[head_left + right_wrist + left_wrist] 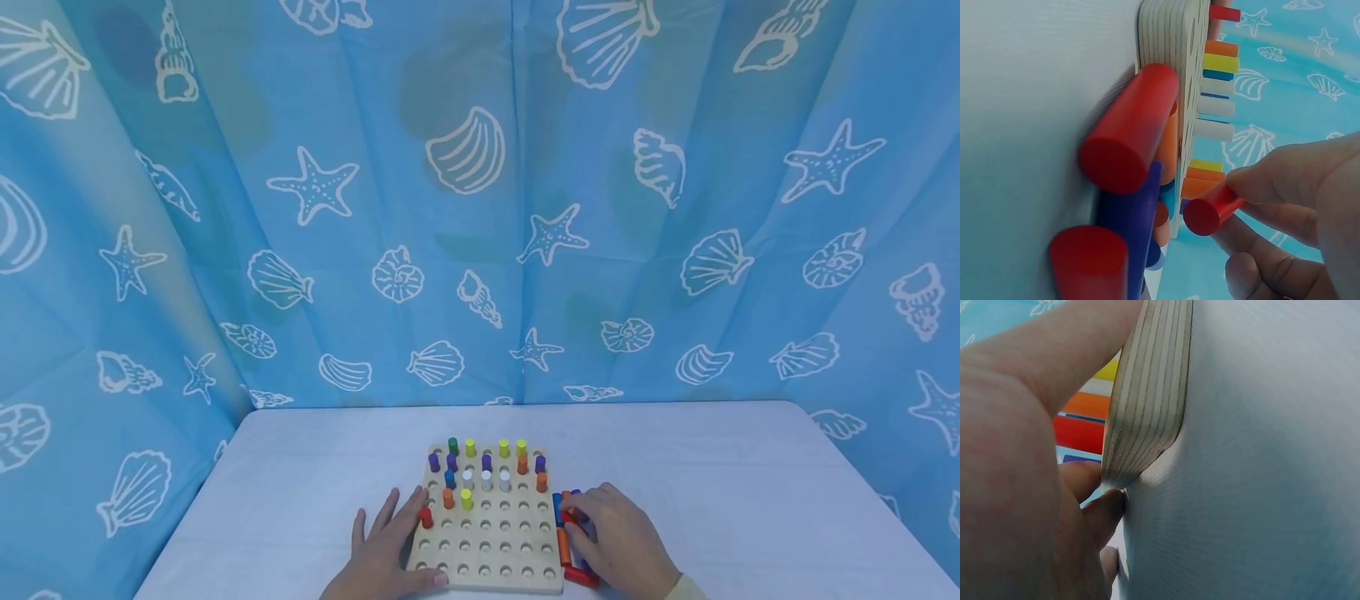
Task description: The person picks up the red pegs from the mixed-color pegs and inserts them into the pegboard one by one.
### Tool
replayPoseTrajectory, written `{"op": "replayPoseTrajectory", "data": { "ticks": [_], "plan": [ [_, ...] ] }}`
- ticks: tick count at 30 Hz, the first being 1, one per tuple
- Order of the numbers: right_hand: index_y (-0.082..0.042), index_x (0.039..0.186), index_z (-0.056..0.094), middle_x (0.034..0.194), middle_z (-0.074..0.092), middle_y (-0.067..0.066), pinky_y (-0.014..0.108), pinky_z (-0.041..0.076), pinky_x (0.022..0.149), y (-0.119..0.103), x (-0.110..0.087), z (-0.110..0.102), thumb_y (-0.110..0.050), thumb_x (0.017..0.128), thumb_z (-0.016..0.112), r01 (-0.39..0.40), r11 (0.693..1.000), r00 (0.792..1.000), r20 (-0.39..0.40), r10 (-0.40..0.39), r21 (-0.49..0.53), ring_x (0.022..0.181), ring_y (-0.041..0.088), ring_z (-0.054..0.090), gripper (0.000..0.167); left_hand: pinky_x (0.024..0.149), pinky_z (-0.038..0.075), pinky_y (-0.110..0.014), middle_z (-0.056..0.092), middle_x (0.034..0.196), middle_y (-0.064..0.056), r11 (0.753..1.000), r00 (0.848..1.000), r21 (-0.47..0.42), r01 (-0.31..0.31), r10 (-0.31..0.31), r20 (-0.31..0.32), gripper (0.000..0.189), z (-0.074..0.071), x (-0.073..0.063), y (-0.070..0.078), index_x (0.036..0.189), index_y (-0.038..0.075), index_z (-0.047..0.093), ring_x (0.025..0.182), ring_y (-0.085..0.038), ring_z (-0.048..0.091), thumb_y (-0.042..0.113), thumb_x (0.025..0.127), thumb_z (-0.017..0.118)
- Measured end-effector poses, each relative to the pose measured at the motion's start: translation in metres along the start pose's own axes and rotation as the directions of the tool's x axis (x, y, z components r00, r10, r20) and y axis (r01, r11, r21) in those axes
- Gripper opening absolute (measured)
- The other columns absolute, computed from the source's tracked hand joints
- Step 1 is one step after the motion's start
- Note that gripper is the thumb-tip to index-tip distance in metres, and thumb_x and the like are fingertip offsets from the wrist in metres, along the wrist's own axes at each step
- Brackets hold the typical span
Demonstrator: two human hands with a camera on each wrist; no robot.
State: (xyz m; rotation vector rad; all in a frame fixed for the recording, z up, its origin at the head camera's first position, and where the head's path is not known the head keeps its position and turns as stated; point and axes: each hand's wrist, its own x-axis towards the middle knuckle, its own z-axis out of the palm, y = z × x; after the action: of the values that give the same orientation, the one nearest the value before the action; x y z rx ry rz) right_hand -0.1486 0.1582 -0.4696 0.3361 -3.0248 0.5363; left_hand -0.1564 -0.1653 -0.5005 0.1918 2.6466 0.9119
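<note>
1 red peg (1205,215) in a thumb-and-finger pinch, right hand (622,537), above loose pegs (565,548) at the right edge of a wooden pegboard (495,537).
Smooth, straight-sided, flat-ended, faintly glossy. Likely best lifted clear of neighbours, pinched near 1 end, leaving the other free. Worth steadying the pegboard with the left hand (382,546), fingers spread at its left edge, thumb on the near corner.
</note>
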Motion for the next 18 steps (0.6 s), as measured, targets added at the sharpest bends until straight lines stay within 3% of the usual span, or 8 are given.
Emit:
{"op": "replayPoseTrajectory", "data": {
  "ticks": [18],
  "plan": [
    [-0.021, 0.102, 0.075, 0.082, 0.061, -0.016, 0.022, 0.049, 0.065, -0.012, 0.0, -0.005, -0.024, 0.083, 0.082, 0.059, 0.997, 0.994, -0.094, -0.055, 0.04, 0.075, 0.003, 0.047, 0.02, 0.111, -0.013, -0.073, 0.032, 0.162, -0.015, 1.0, 1.0, 0.0, -0.009, 0.009, 0.006, 0.118, 0.001, 0.001, -0.001, 0.159, 0.012, 0.029, 0.151, -0.045, 0.007, 0.067, 0.068, 0.081]
  ]
}}
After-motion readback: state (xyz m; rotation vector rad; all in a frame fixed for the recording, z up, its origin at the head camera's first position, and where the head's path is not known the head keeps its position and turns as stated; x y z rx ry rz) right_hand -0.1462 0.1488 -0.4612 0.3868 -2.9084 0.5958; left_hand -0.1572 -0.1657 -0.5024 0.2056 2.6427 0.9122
